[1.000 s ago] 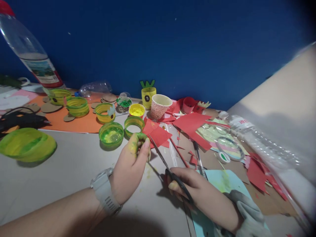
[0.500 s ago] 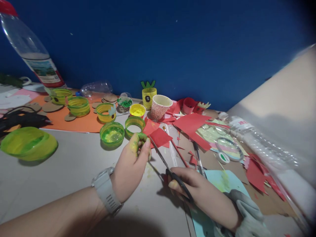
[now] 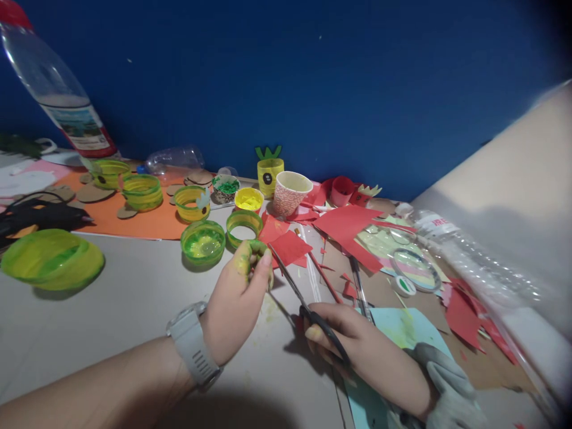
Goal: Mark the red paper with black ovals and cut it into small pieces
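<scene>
My left hand, its fingertips smeared yellow-green, is closed in a pinch at the left edge of a piece of red paper. The exact grip is partly hidden behind the thumb. In my right hand is a pair of black-handled scissors, fingers wrapped round the handles. The blades point up and left, their tips beside my left thumb at the paper's edge. Just beyond my left hand stand a green-and-yellow painted plastic ring and a painted bottle base.
A patterned paper cup, a cup of yellow paint and a cup of green paint stand behind. Red paper scraps, a paintbrush and clear plastic bottles lie right. A large bottle stands left, near a black glue gun.
Almost nothing differs. Both hands, the scissors and the red paper stay in nearly the same place.
</scene>
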`<action>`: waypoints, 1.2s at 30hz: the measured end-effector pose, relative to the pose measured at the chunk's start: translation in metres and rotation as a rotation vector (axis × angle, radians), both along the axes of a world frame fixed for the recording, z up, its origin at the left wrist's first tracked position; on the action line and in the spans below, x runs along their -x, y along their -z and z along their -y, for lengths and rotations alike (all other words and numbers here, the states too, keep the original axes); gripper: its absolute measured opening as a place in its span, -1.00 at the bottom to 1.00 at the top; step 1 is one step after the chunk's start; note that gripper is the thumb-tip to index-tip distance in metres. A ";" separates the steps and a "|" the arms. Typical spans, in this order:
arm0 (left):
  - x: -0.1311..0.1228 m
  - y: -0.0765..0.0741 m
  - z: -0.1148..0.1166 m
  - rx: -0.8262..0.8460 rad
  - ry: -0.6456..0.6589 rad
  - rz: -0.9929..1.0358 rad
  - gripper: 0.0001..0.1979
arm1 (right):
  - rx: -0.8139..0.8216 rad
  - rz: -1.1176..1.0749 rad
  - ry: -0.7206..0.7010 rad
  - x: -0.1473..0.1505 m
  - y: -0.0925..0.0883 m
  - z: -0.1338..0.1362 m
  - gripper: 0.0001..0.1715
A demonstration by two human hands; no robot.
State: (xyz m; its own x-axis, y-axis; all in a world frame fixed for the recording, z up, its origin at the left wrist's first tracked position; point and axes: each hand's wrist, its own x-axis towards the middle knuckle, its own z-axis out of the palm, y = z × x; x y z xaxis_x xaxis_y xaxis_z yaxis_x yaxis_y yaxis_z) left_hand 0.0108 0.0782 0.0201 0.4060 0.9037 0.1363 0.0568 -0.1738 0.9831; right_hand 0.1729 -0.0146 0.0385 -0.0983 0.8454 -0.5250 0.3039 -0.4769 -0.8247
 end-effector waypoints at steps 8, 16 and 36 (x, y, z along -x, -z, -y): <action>0.000 0.002 -0.003 -0.026 -0.066 0.037 -0.85 | 0.019 -0.074 0.001 0.001 -0.002 -0.001 -0.41; 0.001 -0.005 -0.005 -0.175 -0.151 0.019 -0.90 | 0.013 -0.093 0.021 0.001 -0.004 -0.001 -0.43; 0.002 0.000 -0.006 -0.181 -0.129 -0.087 -0.86 | 0.006 0.017 -0.018 0.001 -0.005 -0.003 -0.42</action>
State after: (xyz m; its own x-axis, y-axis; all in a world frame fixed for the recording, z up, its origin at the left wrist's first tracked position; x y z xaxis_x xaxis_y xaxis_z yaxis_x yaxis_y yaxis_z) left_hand 0.0090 0.0846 0.0197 0.3059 0.9129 0.2704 0.1727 -0.3325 0.9272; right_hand 0.1719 -0.0119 0.0431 -0.1048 0.8405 -0.5315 0.3266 -0.4758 -0.8167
